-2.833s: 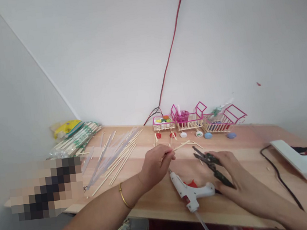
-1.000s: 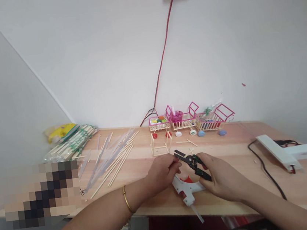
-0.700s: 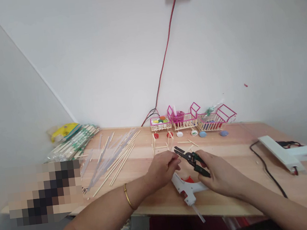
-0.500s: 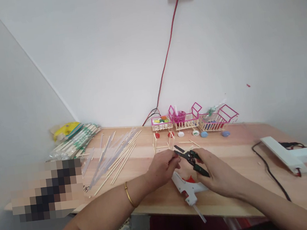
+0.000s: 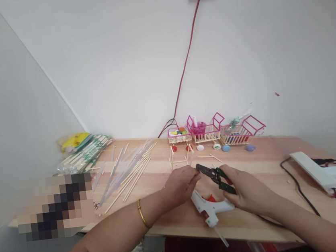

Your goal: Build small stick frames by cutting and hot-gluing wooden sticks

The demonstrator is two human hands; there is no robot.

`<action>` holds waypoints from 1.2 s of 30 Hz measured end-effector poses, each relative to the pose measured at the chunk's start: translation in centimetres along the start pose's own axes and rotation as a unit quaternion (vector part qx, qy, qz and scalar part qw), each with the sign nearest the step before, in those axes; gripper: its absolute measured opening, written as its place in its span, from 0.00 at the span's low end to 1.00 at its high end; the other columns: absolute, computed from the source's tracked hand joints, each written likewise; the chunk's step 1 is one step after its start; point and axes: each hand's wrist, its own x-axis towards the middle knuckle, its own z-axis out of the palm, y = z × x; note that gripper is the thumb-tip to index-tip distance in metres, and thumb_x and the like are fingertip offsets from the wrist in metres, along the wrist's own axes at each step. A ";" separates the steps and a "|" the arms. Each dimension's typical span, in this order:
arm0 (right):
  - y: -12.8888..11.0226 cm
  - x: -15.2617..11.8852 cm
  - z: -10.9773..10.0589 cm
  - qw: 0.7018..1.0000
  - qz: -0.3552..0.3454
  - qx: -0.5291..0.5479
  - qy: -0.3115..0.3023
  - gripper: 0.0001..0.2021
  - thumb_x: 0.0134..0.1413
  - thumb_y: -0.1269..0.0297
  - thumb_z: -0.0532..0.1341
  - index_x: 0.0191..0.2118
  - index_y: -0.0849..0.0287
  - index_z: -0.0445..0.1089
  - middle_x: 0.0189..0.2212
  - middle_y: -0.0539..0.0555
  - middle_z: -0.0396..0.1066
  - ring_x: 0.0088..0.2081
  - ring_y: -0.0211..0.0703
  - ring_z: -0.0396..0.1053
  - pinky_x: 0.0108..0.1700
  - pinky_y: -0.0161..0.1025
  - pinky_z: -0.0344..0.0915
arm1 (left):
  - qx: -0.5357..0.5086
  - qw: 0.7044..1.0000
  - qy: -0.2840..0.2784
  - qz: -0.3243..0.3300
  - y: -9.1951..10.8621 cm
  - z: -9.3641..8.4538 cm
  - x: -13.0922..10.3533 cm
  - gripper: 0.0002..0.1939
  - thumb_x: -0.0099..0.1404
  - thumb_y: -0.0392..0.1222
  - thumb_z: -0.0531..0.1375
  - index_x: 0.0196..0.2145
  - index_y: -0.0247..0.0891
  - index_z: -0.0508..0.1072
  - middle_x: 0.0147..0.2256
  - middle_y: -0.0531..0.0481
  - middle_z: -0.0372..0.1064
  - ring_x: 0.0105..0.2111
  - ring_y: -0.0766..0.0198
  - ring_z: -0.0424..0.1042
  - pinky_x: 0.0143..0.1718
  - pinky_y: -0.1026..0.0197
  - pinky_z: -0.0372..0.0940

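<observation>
My right hand [image 5: 246,188] is wrapped round the dark green handles of a pair of wire strippers [image 5: 212,174], whose black jaws look closed and point left. At the jaw tips is my left hand [image 5: 182,184], fingertips pinched together. Whatever sits in that pinch is too small or hidden to make out. A white hot glue gun [image 5: 209,210] with a red trigger lies below both hands, a clear glue stick poking from its back end. Just beyond the hands are a small wooden stick frame [image 5: 179,161] and a few short cut sticks [image 5: 209,156].
Long thin sticks [image 5: 136,178] and clear glue sticks [image 5: 111,185] spread over the left of the table [image 5: 166,219]. Packaged sticks [image 5: 90,153] lie behind them. Small stick carts [image 5: 207,133] with pink rims line the wall. A white power strip [image 5: 317,173] and black cable are at right.
The wire strippers' jaws, apart before, now look closed. My view has shifted slightly, so the table things appear a little further right. Both hands stay close together.
</observation>
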 end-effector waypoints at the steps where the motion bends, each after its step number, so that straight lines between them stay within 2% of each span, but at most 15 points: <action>1: 0.4 -0.1 -0.3 1.000 0.003 0.004 0.002 0.07 0.46 0.70 0.54 0.34 0.56 0.55 0.27 0.51 0.65 0.27 0.42 0.63 0.28 0.36 0.56 | 0.002 1.000 -0.009 -0.003 -0.1 0.0 0.0 0.09 0.65 0.39 0.48 0.33 0.35 0.67 0.29 0.47 0.68 0.30 0.64 0.67 0.34 0.63 0.61; 2: 0.9 -0.2 -0.6 1.000 0.006 0.006 0.012 0.07 0.47 0.69 0.53 0.36 0.57 0.56 0.29 0.52 0.66 0.29 0.42 0.64 0.29 0.36 0.58 | 0.001 1.000 -0.018 -0.003 -0.3 0.0 0.1 0.10 0.65 0.39 0.48 0.34 0.35 0.67 0.29 0.47 0.68 0.30 0.64 0.67 0.34 0.63 0.61; 5: 3.0 -0.4 -1.2 0.996 0.022 -0.029 0.085 0.17 0.49 0.62 0.55 0.47 0.59 0.57 0.40 0.59 0.67 0.40 0.49 0.66 0.41 0.43 0.60 | -0.012 0.999 -0.029 0.009 -0.6 -0.1 0.1 0.11 0.66 0.39 0.46 0.35 0.35 0.67 0.31 0.46 0.68 0.32 0.64 0.66 0.36 0.63 0.62; 6: 3.9 -0.5 -1.3 0.994 0.037 -0.057 0.087 0.20 0.49 0.59 0.56 0.48 0.59 0.58 0.42 0.60 0.67 0.42 0.52 0.66 0.43 0.46 0.60 | -0.019 0.999 -0.024 0.011 -0.7 -0.2 0.1 0.11 0.66 0.39 0.46 0.36 0.35 0.67 0.32 0.46 0.68 0.33 0.64 0.67 0.37 0.63 0.62; 10: 7.5 -0.9 -0.6 0.980 0.099 -0.158 0.066 0.24 0.47 0.48 0.55 0.47 0.58 0.64 0.45 0.63 0.68 0.47 0.60 0.64 0.49 0.58 0.53 | -0.076 0.997 0.003 -0.020 -0.7 -0.3 0.2 0.12 0.66 0.41 0.47 0.38 0.36 0.68 0.33 0.46 0.69 0.35 0.65 0.67 0.38 0.63 0.62; 13: 9.7 -0.7 0.1 0.980 0.105 -0.166 0.030 0.26 0.47 0.47 0.55 0.48 0.58 0.64 0.49 0.64 0.66 0.52 0.62 0.60 0.52 0.63 0.47 | -0.164 0.983 0.008 -0.084 -0.7 -0.1 0.3 0.12 0.66 0.42 0.47 0.37 0.35 0.68 0.29 0.49 0.68 0.29 0.68 0.68 0.34 0.65 0.63; 15: 10.4 -0.2 0.3 0.981 0.116 -0.154 0.023 0.29 0.45 0.45 0.56 0.51 0.58 0.63 0.52 0.64 0.65 0.54 0.64 0.58 0.52 0.66 0.46 | -0.230 0.965 -0.002 -0.128 -0.9 0.2 0.4 0.12 0.66 0.43 0.48 0.35 0.34 0.67 0.27 0.50 0.67 0.26 0.70 0.68 0.31 0.66 0.64; 18: 9.2 1.3 -0.2 0.986 0.098 -0.108 0.080 0.29 0.45 0.44 0.57 0.51 0.56 0.64 0.52 0.62 0.65 0.54 0.63 0.58 0.52 0.63 0.52 | -0.280 0.945 -0.021 -0.165 -1.2 0.4 0.5 0.11 0.65 0.43 0.50 0.32 0.33 0.67 0.26 0.50 0.68 0.27 0.69 0.69 0.31 0.66 0.65; 19: 8.2 1.9 -0.5 0.990 0.065 -0.068 0.102 0.26 0.48 0.47 0.56 0.50 0.56 0.64 0.51 0.61 0.66 0.53 0.59 0.61 0.52 0.57 0.56 | -0.280 0.945 -0.023 -0.169 -1.2 0.4 0.5 0.11 0.65 0.43 0.50 0.32 0.33 0.67 0.26 0.50 0.68 0.27 0.68 0.69 0.32 0.66 0.65; 21: 5.4 3.2 -1.0 0.994 0.016 0.026 0.106 0.21 0.54 0.51 0.53 0.50 0.56 0.64 0.46 0.58 0.70 0.48 0.51 0.66 0.48 0.49 0.62 | -0.261 0.951 -0.021 -0.168 -1.3 0.4 0.5 0.10 0.64 0.42 0.51 0.31 0.33 0.67 0.26 0.50 0.69 0.28 0.68 0.69 0.32 0.66 0.64; 24: 1.2 5.0 -1.1 0.988 -0.039 0.130 0.076 0.18 0.55 0.53 0.54 0.48 0.55 0.65 0.41 0.56 0.72 0.41 0.47 0.70 0.43 0.45 0.66 | -0.218 0.964 -0.018 -0.154 -1.5 0.3 0.5 0.09 0.64 0.40 0.51 0.32 0.34 0.68 0.26 0.51 0.69 0.26 0.70 0.68 0.31 0.67 0.63; 27: -1.0 6.3 -0.5 0.984 -0.101 0.143 0.042 0.12 0.56 0.56 0.53 0.40 0.55 0.69 0.36 0.54 0.73 0.37 0.44 0.70 0.39 0.41 0.66 | -0.167 0.976 -0.005 -0.141 -1.7 0.0 0.5 0.08 0.64 0.39 0.51 0.34 0.35 0.69 0.25 0.52 0.67 0.25 0.70 0.67 0.31 0.67 0.62; 29: -1.0 6.8 0.2 0.983 -0.122 0.133 0.039 0.11 0.57 0.58 0.53 0.36 0.55 0.70 0.34 0.53 0.73 0.35 0.43 0.70 0.37 0.39 0.65 | -0.123 0.983 0.007 -0.133 -1.9 -0.2 0.5 0.09 0.64 0.40 0.51 0.34 0.35 0.70 0.24 0.52 0.67 0.26 0.69 0.66 0.32 0.67 0.62; 32: 0.1 7.1 1.2 0.981 -0.134 0.135 0.050 0.11 0.56 0.57 0.53 0.36 0.55 0.70 0.34 0.53 0.73 0.35 0.43 0.70 0.36 0.39 0.64 | -0.052 0.993 0.010 -0.104 -2.1 -0.4 0.5 0.10 0.64 0.42 0.51 0.34 0.35 0.71 0.29 0.49 0.69 0.30 0.66 0.67 0.35 0.65 0.61; 36: 1.8 6.9 1.8 0.983 -0.123 0.120 0.063 0.13 0.54 0.53 0.54 0.34 0.54 0.70 0.30 0.53 0.73 0.32 0.43 0.69 0.33 0.38 0.63 | 0.006 0.995 -0.016 -0.096 -2.4 -0.3 0.6 0.14 0.65 0.45 0.50 0.32 0.35 0.71 0.30 0.48 0.69 0.32 0.65 0.67 0.35 0.65 0.60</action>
